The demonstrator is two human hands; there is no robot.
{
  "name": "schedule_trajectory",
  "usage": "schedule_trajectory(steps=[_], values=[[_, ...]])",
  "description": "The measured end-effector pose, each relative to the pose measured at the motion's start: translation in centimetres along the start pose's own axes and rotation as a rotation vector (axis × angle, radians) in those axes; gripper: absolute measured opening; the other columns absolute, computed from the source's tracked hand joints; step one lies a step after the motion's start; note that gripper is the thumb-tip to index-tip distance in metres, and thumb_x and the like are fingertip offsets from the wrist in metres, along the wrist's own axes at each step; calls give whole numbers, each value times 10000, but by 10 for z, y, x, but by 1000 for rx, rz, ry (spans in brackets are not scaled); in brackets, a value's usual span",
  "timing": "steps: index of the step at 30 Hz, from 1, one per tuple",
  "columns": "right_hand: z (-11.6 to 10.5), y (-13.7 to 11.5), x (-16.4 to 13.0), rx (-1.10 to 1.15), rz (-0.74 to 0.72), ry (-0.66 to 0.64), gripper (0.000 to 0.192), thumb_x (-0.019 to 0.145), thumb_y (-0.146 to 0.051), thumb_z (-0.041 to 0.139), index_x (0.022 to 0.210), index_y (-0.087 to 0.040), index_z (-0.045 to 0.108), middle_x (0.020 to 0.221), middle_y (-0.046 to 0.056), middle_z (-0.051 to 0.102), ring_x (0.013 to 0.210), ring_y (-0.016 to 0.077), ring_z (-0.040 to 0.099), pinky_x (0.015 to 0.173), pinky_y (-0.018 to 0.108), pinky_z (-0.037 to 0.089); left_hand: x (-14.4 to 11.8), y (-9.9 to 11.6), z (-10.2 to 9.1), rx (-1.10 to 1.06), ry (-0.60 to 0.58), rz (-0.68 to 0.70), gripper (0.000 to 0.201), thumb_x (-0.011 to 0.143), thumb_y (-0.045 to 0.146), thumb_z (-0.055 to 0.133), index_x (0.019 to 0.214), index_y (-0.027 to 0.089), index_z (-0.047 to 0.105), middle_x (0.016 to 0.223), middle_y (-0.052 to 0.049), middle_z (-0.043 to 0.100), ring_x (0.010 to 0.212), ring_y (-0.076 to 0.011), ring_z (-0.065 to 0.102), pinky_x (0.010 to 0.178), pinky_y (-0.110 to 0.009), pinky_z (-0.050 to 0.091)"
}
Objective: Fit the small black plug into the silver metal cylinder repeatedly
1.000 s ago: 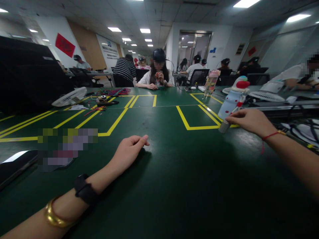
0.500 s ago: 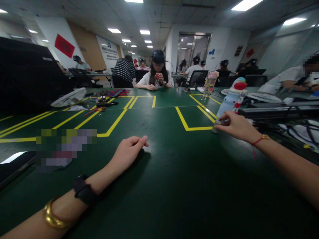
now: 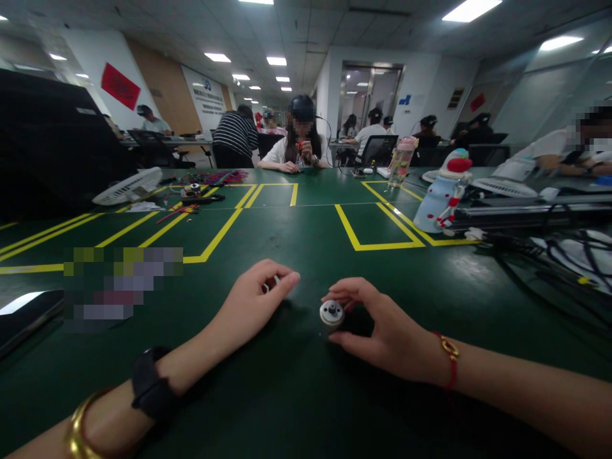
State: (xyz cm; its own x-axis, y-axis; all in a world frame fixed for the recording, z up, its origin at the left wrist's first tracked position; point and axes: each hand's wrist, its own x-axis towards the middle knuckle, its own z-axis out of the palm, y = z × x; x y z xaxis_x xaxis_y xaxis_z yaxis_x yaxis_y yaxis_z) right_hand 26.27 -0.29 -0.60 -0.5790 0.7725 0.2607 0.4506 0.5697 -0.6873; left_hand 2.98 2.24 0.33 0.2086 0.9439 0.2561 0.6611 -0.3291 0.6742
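A small round motor (image 3: 331,313) with a pale metal end face, a central shaft and small dark holes stands upright on the green table in front of me. My right hand (image 3: 370,319) has its thumb at the motor's near side and its fingers at the far side, closed around it. Left of the motor and apart from it, my left hand (image 3: 258,296) rests over the table. Its thumb is stretched out, a gap shows between thumb and bent fingers, and it holds nothing.
Yellow tape (image 3: 389,246) marks the green table (image 3: 287,236). A blue bottle (image 3: 433,203) and black cables (image 3: 516,255) are at right. A phone-like slab (image 3: 31,319), a white fan (image 3: 128,187) and tangled wires (image 3: 224,178) are at left. Another person (image 3: 294,153) sits opposite.
My right hand has brought the motor from beside the blue bottle leftward and nearer, to the table in front of me. My left hand has shifted slightly right, its thumb parting from the fingers.
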Motion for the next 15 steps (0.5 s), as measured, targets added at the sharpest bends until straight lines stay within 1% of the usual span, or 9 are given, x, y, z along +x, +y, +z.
schedule_trajectory(steps=[2, 3, 4, 5, 7, 9, 11, 13, 15], values=[[3, 8, -1, 51, 27, 7, 623, 702, -327, 669, 1223, -226, 342, 1128, 42, 564, 1001, 125, 545, 871, 282, 439, -8, 18, 3, -37, -90, 143, 283, 824, 428, 522, 988, 240, 655, 947, -34, 608, 799, -165, 544, 686, -284, 424], [4, 11, -1, 63, 37, -1, 641, 696, -339, 676, 1224, -222, 331, 1117, 43, 571, 1003, 128, 546, 872, 286, 437, -11, 26, 4, -53, -137, 188, 262, 812, 399, 555, 1005, 253, 654, 977, -32, 598, 832, -164, 542, 716, -288, 428], [5, 13, -1, 71, 46, -10, 634, 698, -344, 674, 1217, -222, 331, 1098, 39, 581, 995, 129, 550, 866, 288, 437, -14, 33, 6, -67, -156, 218, 229, 810, 369, 569, 988, 262, 665, 975, -26, 594, 854, -162, 541, 742, -289, 428], [6, 14, 0, 80, 52, -16, 619, 704, -341, 670, 1209, -224, 331, 1079, 31, 589, 980, 126, 555, 855, 287, 439, -15, 39, 7, -81, -171, 221, 201, 814, 345, 572, 970, 269, 675, 969, -21, 593, 872, -160, 541, 761, -289, 425], [6, 13, 1, 100, 53, -23, 587, 714, -320, 660, 1196, -232, 338, 1058, 13, 596, 950, 116, 560, 833, 276, 443, -16, 44, 7, -107, -163, 176, 170, 829, 337, 561, 919, 277, 692, 933, -11, 596, 865, -154, 546, 747, -281, 423], [5, 11, 2, 93, 41, -23, 528, 721, -287, 645, 1175, -240, 379, 1063, 2, 589, 936, 106, 556, 812, 258, 445, -14, 43, 5, -129, -127, 106, 180, 832, 371, 553, 890, 280, 697, 907, -4, 600, 832, -151, 551, 691, -272, 419], [4, 9, 3, 57, 23, -3, 457, 724, -243, 625, 1142, -242, 441, 1068, -3, 579, 930, 100, 546, 806, 245, 440, -12, 36, 3, -127, -102, 60, 195, 823, 405, 558, 883, 281, 697, 901, -1, 601, 808, -152, 554, 653, -271, 411], [3, 8, 2, 23, 5, 30, 412, 711, -207, 615, 1103, -235, 492, 1062, -2, 571, 930, 100, 535, 817, 241, 432, -12, 28, 3, -101, -140, 52, 187, 808, 406, 578, 864, 281, 704, 900, -1, 603, 818, -155, 557, 679, -279, 415], [3, 8, 1, 15, 5, 50, 393, 702, -202, 615, 1081, -225, 513, 1049, 2, 572, 924, 103, 531, 820, 242, 429, -12, 19, 8, -50, -212, 71, 161, 793, 391, 601, 823, 282, 715, 886, 0, 610, 839, -161, 559, 737, -295, 415]])
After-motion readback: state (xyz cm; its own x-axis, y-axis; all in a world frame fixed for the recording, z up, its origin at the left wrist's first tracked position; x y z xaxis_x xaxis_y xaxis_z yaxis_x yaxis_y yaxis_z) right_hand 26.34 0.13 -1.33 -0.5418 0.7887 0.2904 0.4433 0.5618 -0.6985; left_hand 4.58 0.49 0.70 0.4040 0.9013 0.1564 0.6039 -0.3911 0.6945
